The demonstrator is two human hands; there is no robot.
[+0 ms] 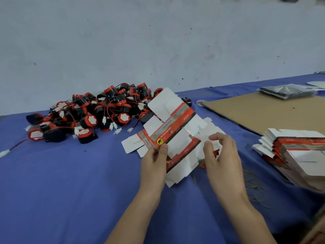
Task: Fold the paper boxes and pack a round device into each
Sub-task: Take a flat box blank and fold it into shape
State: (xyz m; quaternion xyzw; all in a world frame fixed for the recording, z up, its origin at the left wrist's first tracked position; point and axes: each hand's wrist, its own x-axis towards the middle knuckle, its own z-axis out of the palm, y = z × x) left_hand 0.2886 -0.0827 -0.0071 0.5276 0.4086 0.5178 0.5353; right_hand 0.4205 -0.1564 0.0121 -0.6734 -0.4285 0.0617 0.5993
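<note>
1. Box blank (171, 131) is being pinched, unfolded, over the table (70, 182) by left hand (154, 162).
2. White flap (200, 138) is being pinched by right hand (221, 155).
3. Round devices (91, 113) are being kept piled rear-left.

2 hands hold a flat box blank (173, 132), white with red printed bands, tilted above a blue cloth (70, 187): the left hand (154, 162) pinches its red band just beside a yellow sticker, and the right hand (222, 155) pinches a white flap at its right side, over more loose blanks lying on the cloth. Behind and to the left lies a pile of round devices (88, 115), black and red with red wires and white plugs. To the right a stack of flat blanks (297, 152) sits near a brown cardboard sheet (260, 113).
</note>
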